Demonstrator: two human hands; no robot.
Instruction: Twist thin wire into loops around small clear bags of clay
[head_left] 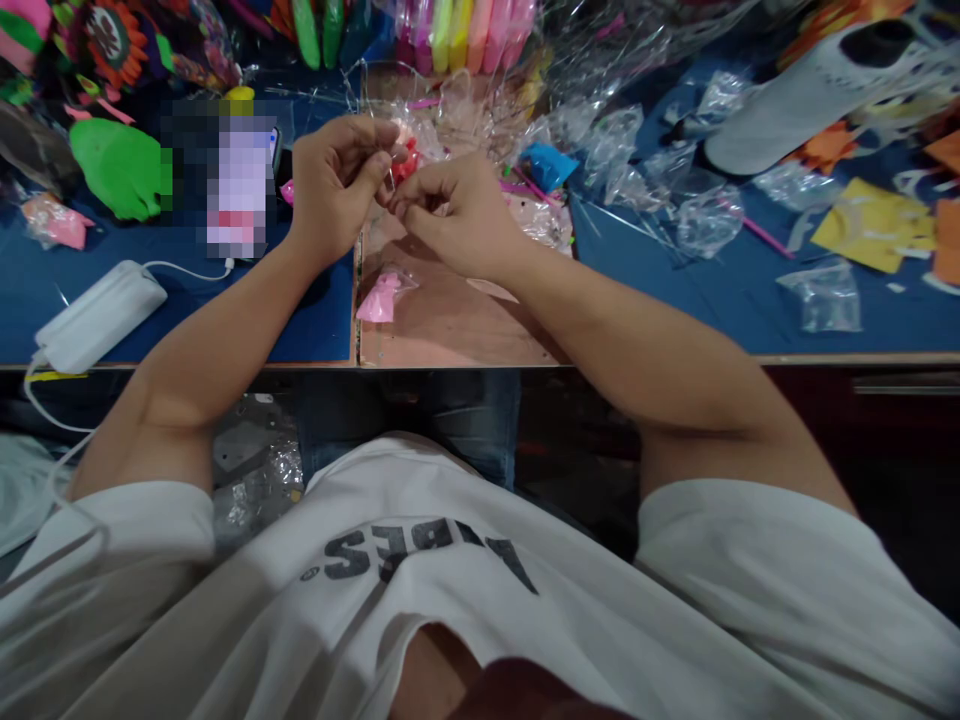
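Though small, red piece [406, 161] between hands [334, 186] [466, 218]

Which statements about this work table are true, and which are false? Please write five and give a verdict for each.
1. The left hand and the right hand are far apart. False: they are close together.
2. A small red piece is beside the hands. True.
3. The pink packet lies on the blue surface. False: it lies on the brown panel.
4. A white cable runs from the white charging brick to the phone. True.
5. The yellow sheet is left of both hands. False: it is to their right.
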